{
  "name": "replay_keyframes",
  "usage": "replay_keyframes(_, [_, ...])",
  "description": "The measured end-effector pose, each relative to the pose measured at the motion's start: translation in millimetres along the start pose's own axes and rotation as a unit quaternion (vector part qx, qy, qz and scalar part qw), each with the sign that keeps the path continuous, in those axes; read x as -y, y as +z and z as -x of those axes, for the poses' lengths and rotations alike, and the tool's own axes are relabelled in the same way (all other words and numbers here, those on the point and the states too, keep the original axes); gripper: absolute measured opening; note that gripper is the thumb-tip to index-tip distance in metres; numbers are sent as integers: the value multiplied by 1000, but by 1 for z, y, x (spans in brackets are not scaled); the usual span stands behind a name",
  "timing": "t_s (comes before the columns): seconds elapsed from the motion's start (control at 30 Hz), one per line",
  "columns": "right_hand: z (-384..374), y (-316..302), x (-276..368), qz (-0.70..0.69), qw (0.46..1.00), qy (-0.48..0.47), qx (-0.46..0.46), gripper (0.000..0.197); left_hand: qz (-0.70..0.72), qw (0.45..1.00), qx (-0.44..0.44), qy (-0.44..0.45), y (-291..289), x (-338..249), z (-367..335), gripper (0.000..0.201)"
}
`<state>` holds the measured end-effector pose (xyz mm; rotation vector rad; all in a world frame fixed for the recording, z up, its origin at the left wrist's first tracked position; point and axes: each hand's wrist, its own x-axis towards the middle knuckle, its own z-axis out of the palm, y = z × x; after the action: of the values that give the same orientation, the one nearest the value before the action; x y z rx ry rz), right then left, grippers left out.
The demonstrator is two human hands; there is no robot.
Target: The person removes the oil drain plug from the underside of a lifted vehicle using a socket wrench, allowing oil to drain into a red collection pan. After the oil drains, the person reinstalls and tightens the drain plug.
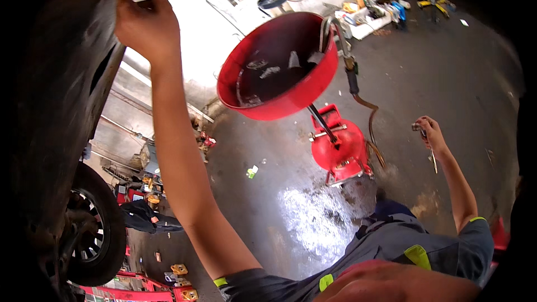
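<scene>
My left hand (pixel 148 28) reaches up to the dark underside of a vehicle (pixel 92 50). Its fingers are bent together at the edge there, and whatever they grip is hidden in shadow. Out to the right, my right hand (pixel 430 134) is closed round a ratchet wrench (pixel 434 162), its round metal head beside the thumb and its handle pointing down. Between my arms stands a red oil drain pan (pixel 274 109), tilted in view, with dark liquid inside. A black pole (pixel 321 123) joins it to a red tank (pixel 347 145) on the floor.
A hose with a black handle (pixel 352 81) hangs from the pan's right rim. Mixed bottles and scraps (pixel 372 14) lie by the far wall. A wheel (pixel 92 223), dark cloth (pixel 145 215) and a red frame (pixel 134 293) are at lower left. Wet patches mark the floor (pixel 313 218).
</scene>
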<state>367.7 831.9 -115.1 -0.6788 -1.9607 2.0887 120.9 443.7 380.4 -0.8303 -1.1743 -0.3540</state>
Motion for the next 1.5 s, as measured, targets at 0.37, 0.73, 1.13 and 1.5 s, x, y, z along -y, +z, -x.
replay_keyframes(0.37, [51, -53, -79, 25, 995, 89, -24, 32, -238, 970, 46, 2, 4, -2, -39, 49])
replay_keyframes(0.73, [29, -116, -94, 29, 990, 137, -11, 29, -242, 970, 35, -5, -4, -29, -41, 38])
replay_keyframes(1.13, [9, -144, -83, 48, 985, 167, 7, 32, -248, 956, -92, -126, 40, -28, -41, 46])
replay_keyframes(1.5, [-9, -159, -105, 51, 982, 181, 14, 30, -245, 965, -42, -87, 36, -18, -48, 46])
